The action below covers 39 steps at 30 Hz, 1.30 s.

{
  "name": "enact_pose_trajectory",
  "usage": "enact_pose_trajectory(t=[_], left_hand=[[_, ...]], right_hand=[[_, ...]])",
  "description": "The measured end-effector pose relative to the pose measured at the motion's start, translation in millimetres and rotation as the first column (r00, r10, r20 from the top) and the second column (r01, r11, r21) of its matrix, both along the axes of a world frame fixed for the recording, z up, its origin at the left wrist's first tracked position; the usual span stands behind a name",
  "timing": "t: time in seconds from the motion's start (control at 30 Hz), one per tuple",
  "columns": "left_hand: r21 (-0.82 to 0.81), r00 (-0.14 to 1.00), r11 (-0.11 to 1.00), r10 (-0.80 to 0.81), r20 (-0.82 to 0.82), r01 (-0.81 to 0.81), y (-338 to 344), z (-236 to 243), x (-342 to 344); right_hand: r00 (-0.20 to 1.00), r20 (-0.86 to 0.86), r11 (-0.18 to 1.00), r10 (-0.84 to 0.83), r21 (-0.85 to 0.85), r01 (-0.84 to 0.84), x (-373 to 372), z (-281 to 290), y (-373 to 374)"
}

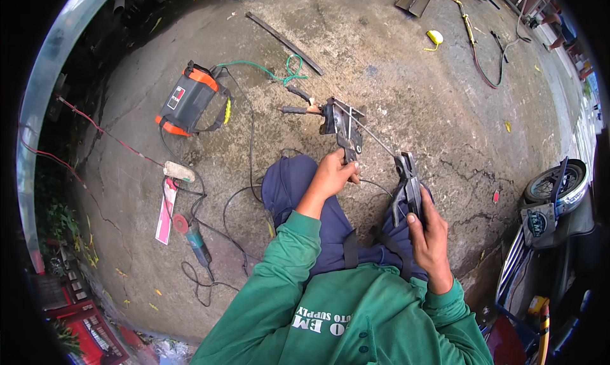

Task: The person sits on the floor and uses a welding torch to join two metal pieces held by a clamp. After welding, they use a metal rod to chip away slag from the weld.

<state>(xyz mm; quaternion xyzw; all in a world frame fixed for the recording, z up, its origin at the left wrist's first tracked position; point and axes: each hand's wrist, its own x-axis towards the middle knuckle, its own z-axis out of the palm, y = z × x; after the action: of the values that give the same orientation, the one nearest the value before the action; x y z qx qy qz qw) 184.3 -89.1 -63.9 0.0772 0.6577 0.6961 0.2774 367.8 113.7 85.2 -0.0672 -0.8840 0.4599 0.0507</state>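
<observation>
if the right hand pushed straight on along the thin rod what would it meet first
Likely the dark metal piece in the left hand: the thin rod overlaps it in view, though depth and any contact are unclear.

Green shirt (375,295), loose and creased, with small dark buttons (363,334) at the front; white block lettering (318,321) over the chest – upside down from above; long green sleeves (279,257) down to the wrists; navy trousers (327,238) – dark bands (351,249) across the legs; left hand (333,176) and right hand (431,238) bare.
</observation>
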Motion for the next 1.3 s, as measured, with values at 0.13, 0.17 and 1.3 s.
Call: enact_pose_trajectory(t=[0.13,0.17,1.3], left_hand=[[-0.019,1.000,1.000,-0.003,-0.026,0.003,0,-4,0],[-0.032,1.000,0.999,-0.007,-0.030,0.006,1,-3,0],[-0.050,0.999,0.998,-0.030,-0.036,0.028,3,-6,1]], right_hand=[[1.000,0.015,0.998,-0.015,0.054,0.014,-6,-4,-6],[1.000,0.010,0.998,-0.019,0.063,0.018,-7,-6,-7],[1.000,0.006,0.999,-0.006,0.041,0.006,-14,-10,-8]])
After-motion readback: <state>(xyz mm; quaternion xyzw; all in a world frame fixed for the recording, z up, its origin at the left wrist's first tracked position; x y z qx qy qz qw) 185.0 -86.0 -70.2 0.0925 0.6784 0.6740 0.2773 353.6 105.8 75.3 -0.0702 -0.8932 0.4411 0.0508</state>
